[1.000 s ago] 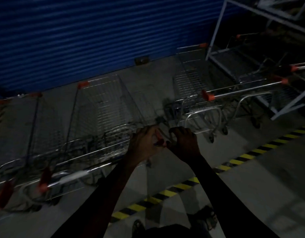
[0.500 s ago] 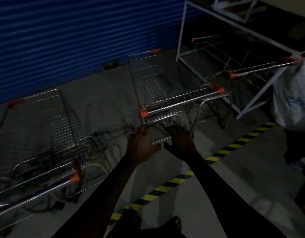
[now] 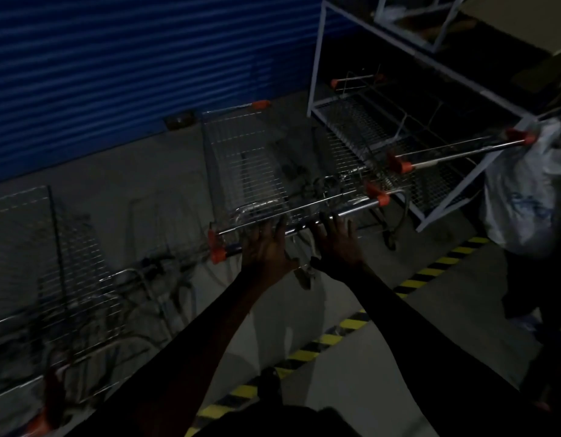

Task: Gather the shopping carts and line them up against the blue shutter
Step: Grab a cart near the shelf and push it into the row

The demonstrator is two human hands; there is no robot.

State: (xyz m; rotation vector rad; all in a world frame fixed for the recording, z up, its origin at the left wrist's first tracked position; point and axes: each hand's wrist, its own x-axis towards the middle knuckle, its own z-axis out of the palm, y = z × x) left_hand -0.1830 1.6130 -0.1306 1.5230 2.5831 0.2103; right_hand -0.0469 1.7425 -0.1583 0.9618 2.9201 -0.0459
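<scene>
The shopping cart (image 3: 244,165) stands near the blue shutter (image 3: 115,74), and the left hand (image 3: 266,247) and right hand (image 3: 336,244) lie on its shiny bar (image 3: 351,211), but it is too dark to tell if the fingers (image 3: 331,220) wrap round it. A crooked push could bang it into the shutter or snag the next cart (image 3: 459,151) just beside it on the right. The carts are thin wire grids with smooth metal bars and orange plastic ends; the shutter is ribbed.

Left hand (image 3: 266,246) and right hand (image 3: 337,241) rest on the cart handle (image 3: 362,207).
</scene>
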